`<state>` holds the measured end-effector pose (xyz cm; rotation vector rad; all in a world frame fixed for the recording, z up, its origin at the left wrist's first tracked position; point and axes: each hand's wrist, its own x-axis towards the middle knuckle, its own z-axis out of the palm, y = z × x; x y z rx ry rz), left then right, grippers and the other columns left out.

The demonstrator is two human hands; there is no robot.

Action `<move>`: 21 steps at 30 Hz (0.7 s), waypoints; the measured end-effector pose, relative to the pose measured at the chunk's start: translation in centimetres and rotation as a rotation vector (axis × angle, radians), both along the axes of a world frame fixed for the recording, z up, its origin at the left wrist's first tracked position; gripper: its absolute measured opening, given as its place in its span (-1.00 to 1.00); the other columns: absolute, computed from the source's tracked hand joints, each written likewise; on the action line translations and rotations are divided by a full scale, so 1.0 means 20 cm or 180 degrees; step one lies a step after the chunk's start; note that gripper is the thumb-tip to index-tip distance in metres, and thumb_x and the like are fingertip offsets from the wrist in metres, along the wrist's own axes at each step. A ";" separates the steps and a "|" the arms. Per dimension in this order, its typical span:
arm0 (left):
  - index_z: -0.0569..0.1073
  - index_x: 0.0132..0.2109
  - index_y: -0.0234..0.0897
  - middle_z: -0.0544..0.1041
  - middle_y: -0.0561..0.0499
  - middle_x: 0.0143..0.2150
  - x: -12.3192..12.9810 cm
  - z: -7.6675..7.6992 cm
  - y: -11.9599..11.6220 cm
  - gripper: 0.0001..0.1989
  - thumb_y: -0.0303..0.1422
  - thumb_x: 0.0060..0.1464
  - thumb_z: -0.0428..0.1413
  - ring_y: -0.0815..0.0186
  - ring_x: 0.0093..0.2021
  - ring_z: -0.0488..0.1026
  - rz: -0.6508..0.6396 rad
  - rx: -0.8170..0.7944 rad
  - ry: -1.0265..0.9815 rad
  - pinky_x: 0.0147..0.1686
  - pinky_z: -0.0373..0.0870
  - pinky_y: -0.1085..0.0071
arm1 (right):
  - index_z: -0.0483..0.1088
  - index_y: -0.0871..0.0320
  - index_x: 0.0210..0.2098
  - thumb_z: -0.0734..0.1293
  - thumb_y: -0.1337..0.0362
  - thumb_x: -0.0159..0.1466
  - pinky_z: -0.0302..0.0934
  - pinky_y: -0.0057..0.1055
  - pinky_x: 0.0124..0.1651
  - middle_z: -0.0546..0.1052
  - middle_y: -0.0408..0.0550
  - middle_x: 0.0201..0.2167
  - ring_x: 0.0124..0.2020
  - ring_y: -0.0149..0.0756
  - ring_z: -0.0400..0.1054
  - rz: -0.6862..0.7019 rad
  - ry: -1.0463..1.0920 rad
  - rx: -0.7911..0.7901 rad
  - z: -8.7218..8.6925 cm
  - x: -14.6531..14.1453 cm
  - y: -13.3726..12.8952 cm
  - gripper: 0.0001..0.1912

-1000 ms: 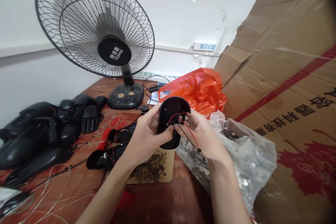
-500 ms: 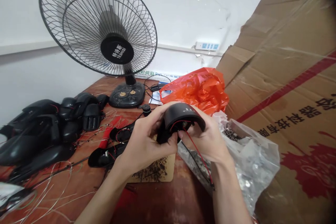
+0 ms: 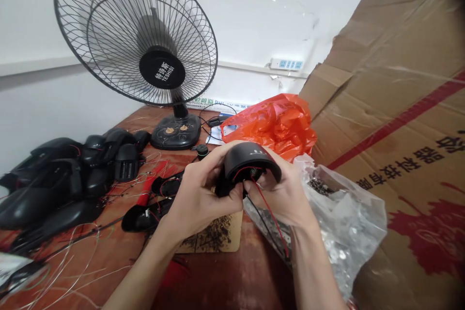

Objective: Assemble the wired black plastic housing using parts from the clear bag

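Observation:
A curved black plastic housing (image 3: 250, 157) is held up between both hands, its hollow side turned toward me. My left hand (image 3: 201, 189) is closed around its left side, with the thumb at the lower opening. Around the right side wraps my right hand (image 3: 279, 193), its thumb tip close to the left one. Out of the opening hang a red wire (image 3: 271, 213) and a black wire, trailing down by my right wrist. What the thumb tips pinch inside is too small to make out. Below lies a tan board (image 3: 232, 237) scattered with dark bits.
A black fan (image 3: 163, 68) stands at the back. More black housings (image 3: 54, 179) are heaped at the left, with loose wires around them. An orange plastic bag (image 3: 279, 126), a clear bag of small metal parts (image 3: 348, 218) and a big cardboard box (image 3: 392, 106) are on the right.
Both hands and the housing have shifted very slightly to the left, and the hanging wires have swung a little left with them. The grip looks the same.

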<state>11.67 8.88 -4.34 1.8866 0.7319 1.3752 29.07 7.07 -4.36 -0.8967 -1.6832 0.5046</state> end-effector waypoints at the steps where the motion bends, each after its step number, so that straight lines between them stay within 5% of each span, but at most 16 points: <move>1: 0.45 0.19 -0.19 0.53 -0.01 0.08 0.00 0.00 0.00 -0.36 -0.56 -0.09 0.26 0.10 0.04 0.49 -0.0019 -0.0047 -0.0038 -0.02 0.50 0.36 | 0.46 -0.01 0.05 0.41 0.47 0.08 0.39 -0.35 -0.17 0.57 -0.16 -0.19 -0.25 -0.25 0.45 -0.0012 0.0020 -0.0014 0.00 0.00 0.00 -0.45; 8: 0.34 0.28 -0.17 0.54 -0.05 0.07 0.00 -0.01 0.05 -0.36 -0.52 0.05 0.22 0.15 0.01 0.53 -0.0716 -0.0768 -0.0192 -0.02 0.51 0.36 | 0.47 0.02 -0.01 0.43 0.40 0.14 0.38 -0.33 -0.07 0.57 -0.12 -0.14 -0.13 -0.24 0.45 0.0532 0.0581 -0.0812 -0.03 0.02 0.05 -0.59; 13: 0.32 0.29 -0.17 0.41 -0.05 0.26 -0.01 0.00 0.08 -0.45 -0.49 0.17 0.15 0.14 0.25 0.37 -0.1279 -0.1289 -0.0359 0.18 0.37 0.35 | 0.47 0.06 -0.09 0.44 0.23 0.23 0.36 -0.38 -0.08 0.56 -0.11 -0.16 -0.17 -0.31 0.45 0.1080 0.1007 -0.1473 -0.02 0.04 0.07 -0.75; 21: 0.30 0.30 -0.18 0.34 -0.03 0.32 -0.01 -0.01 0.10 -0.47 -0.54 0.21 0.07 0.17 0.33 0.26 -0.1212 -0.1223 -0.0329 0.27 0.25 0.38 | 0.45 0.09 -0.10 0.43 0.17 0.24 0.30 -0.38 -0.05 0.53 -0.08 -0.12 -0.09 -0.25 0.39 0.0482 0.0814 -0.1248 -0.05 -0.03 0.07 -0.74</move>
